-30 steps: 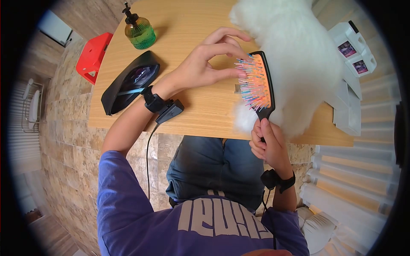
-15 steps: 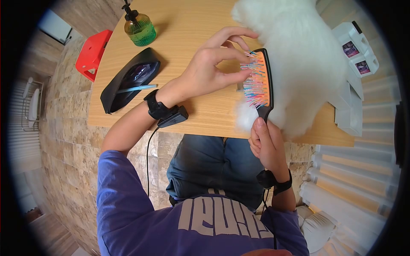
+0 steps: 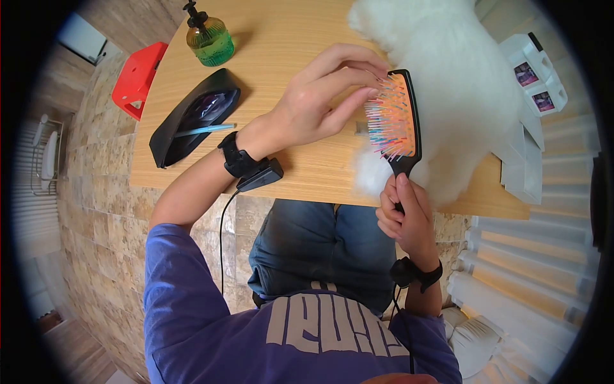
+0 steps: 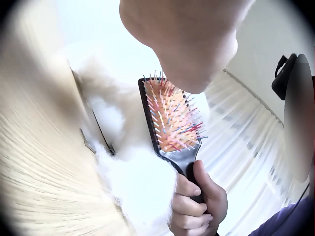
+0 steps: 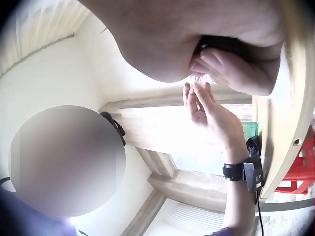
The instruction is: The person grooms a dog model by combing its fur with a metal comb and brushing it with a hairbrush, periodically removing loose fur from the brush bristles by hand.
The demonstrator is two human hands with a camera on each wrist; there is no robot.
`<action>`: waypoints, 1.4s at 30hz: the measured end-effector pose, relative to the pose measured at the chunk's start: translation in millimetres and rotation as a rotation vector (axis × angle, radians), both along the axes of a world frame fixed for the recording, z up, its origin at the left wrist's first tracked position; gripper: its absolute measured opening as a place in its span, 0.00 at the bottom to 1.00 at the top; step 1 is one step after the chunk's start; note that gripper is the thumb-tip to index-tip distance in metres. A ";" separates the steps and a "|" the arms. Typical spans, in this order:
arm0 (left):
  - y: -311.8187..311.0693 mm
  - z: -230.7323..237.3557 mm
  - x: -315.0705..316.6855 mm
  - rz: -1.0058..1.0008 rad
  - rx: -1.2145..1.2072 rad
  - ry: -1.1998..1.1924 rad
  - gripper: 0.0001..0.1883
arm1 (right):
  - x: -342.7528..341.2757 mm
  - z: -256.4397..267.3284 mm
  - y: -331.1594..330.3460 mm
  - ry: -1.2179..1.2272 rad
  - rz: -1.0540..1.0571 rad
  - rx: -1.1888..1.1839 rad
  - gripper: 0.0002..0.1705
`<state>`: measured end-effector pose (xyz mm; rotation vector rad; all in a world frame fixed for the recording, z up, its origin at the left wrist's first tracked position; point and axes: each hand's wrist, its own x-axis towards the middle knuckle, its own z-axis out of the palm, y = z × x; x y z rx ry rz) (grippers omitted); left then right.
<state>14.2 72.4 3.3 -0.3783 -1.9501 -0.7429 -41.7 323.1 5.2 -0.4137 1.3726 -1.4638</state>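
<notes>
Nearest us, a purple shirt [image 3: 182, 272] with blocky pale lettering meets dark blue trousers [image 3: 304, 249] with soft creases. Just past the near edge of the smooth, wood-grained table [image 3: 316, 176], on the right, we see the right hand [image 3: 410, 216] curled firmly round the slim black handle of the paddle brush [image 3: 406, 121], thumb along it.

The brush stands tilted above the table, its head a rounded black oblong with an orange cushion. Thin bristles in pink, blue, red and white bristle from it toward the left, some leaning across each other.

The left hand [image 3: 310, 105] is half open, its fingers loosely bent and their tips at the far end of the bristles; we cannot tell whether they hold any strand. Behind the brush, to the right, spreads a dense, fluffy white mass [image 3: 454, 96], soft-edged.

To the left lie a matte black case [image 3: 171, 137] and a slim light-blue pen [image 3: 208, 130] across its opening. Farther off are a ribbed glass bottle [image 3: 211, 45] of green liquid with a black pump, and a glossy red stool [image 3: 136, 73] beyond the table.
</notes>
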 end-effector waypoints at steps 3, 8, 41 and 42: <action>-1.1 -0.1 -0.4 -0.013 0.021 -0.024 0.06 | -0.5 -0.7 1.7 -0.054 -0.001 -0.017 0.23; -9.2 -4.6 1.6 0.053 0.054 0.002 0.04 | -3.0 -1.4 4.8 -0.123 0.010 -0.038 0.23; 12.8 18.3 10.4 0.019 -0.488 -0.102 0.15 | 5.0 -6.4 1.7 0.236 -0.018 0.076 0.25; 13.3 18.5 11.0 0.035 -0.523 -0.107 0.13 | 5.0 -6.8 1.4 0.240 -0.018 0.072 0.25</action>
